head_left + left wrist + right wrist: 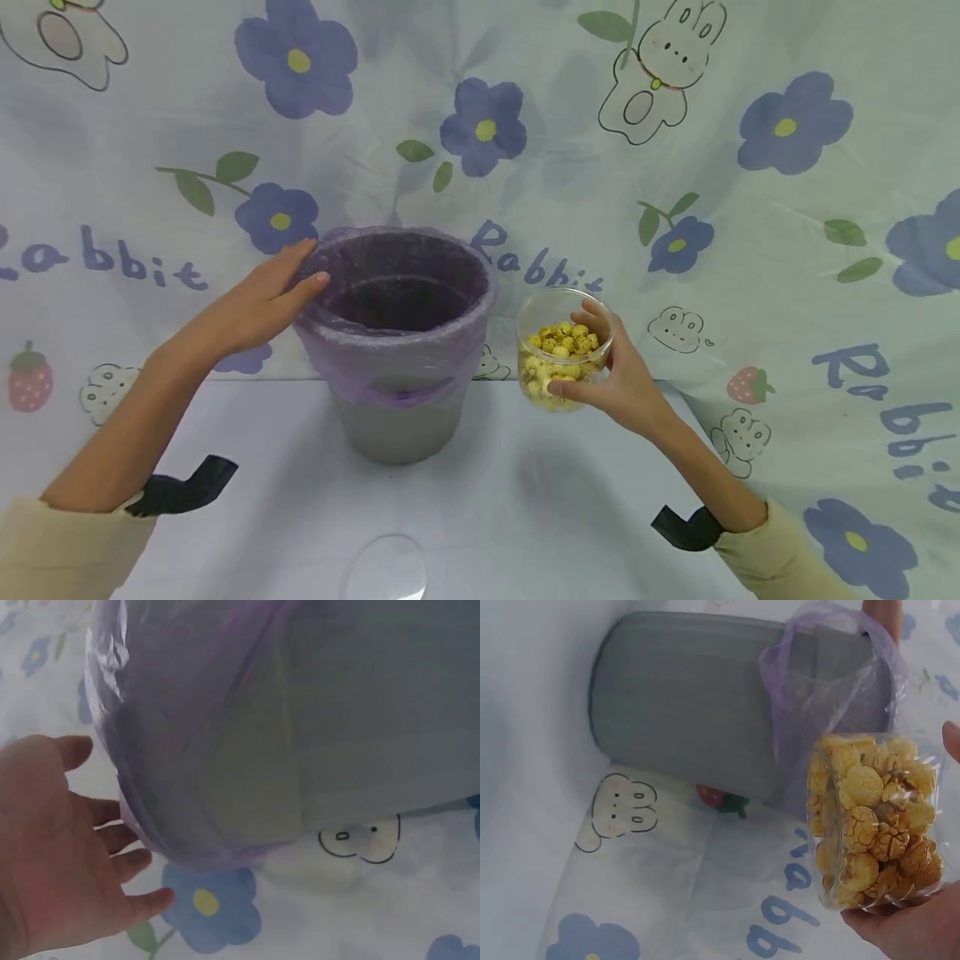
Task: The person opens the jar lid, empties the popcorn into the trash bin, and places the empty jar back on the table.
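Note:
A grey trash can lined with a thin purple plastic bag stands upright, the bag folded down over its rim. My left hand is at the can's left rim, fingers straight, with the fingertips right by the bag in the left wrist view. To the right of the can, my right hand grips a clear round jar without a lid, thumb in front and fingers behind. Yellow popcorn balls fill its lower part. The jar is held above the table, tilted slightly.
A clear round lid lies on the white table near its front edge. Behind the table hangs a pale cloth printed with flowers and rabbits, and it also runs along the right side.

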Action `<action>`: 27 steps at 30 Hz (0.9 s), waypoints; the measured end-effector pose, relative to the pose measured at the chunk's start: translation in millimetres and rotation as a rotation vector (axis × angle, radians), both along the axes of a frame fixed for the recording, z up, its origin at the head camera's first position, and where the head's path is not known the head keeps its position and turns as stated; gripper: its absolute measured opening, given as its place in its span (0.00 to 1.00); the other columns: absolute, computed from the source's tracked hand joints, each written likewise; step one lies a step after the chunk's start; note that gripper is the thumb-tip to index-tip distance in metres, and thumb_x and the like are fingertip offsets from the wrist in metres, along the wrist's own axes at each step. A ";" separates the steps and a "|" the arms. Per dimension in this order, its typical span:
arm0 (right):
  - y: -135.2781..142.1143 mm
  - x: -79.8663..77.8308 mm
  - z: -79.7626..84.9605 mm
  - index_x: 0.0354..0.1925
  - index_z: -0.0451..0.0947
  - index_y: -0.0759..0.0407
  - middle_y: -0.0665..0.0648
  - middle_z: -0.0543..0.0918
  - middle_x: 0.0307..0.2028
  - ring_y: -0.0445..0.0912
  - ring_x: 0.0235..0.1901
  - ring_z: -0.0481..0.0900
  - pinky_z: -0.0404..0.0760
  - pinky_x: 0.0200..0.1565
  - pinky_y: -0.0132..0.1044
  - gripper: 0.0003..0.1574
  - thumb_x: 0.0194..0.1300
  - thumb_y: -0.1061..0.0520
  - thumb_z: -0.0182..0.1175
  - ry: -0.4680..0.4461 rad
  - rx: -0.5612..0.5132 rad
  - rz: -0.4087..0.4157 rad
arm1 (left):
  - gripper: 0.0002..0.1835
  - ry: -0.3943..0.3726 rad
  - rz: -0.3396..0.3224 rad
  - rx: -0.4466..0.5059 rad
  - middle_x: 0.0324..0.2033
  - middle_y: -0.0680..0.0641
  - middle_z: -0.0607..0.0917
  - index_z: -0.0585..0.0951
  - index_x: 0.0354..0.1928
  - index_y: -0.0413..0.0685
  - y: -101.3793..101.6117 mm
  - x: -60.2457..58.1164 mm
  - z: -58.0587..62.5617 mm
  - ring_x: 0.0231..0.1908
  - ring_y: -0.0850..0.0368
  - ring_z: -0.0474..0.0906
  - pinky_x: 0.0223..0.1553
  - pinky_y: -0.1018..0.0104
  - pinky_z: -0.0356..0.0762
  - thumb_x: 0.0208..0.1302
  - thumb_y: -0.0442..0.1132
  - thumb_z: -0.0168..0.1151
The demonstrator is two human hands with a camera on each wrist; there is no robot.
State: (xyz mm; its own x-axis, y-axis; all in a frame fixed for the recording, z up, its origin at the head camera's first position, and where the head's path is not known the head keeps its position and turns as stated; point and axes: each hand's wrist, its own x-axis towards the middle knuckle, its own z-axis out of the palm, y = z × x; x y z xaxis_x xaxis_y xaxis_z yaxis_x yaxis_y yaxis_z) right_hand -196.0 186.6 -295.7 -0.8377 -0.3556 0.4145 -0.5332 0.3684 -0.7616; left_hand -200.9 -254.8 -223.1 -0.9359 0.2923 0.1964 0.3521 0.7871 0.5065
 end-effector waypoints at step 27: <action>-0.8 -46.0 51.8 0.78 0.47 0.49 0.59 0.63 0.72 0.58 0.63 0.71 0.74 0.59 0.55 0.71 0.48 0.49 0.81 0.116 0.275 -0.067 | 0.51 -0.129 0.145 -0.331 0.74 0.26 0.40 0.42 0.77 0.34 5.8 -41.7 3.4 0.72 0.26 0.29 0.64 0.25 0.32 0.73 0.70 0.35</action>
